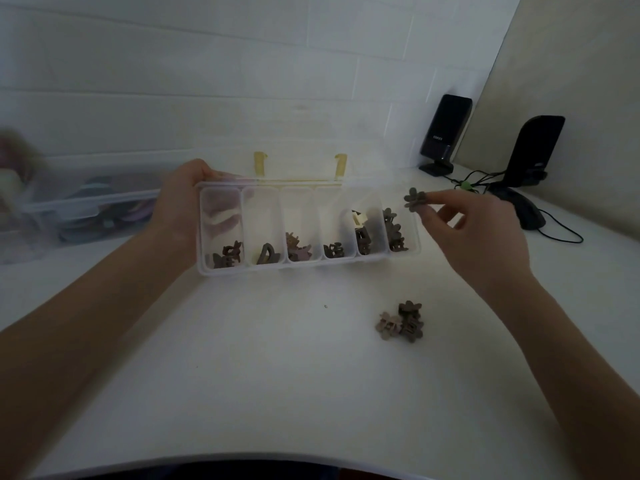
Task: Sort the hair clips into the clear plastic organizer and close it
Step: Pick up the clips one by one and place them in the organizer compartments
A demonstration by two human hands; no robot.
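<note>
A clear plastic organizer (266, 270) with several compartments is held tilted toward me, its lid (298, 166) open at the back with two yellow latches. Small brown and pinkish hair clips lie in the compartments. My left hand (188, 202) grips the organizer's left end, fingers curled behind it. My right hand (474, 233) pinches a brown flower-shaped hair clip (414, 199) just above and to the right of the rightmost compartment. A small pile of hair clips (401, 322), brown and pink, lies on the white table in front of the organizer.
A clear storage bin (86, 206) with colourful items stands at the left. Two black speakers (445, 133) (535, 150) and a black mouse (526, 213) with cables sit at the back right. The white table (277, 375) ends in a curved front edge near me.
</note>
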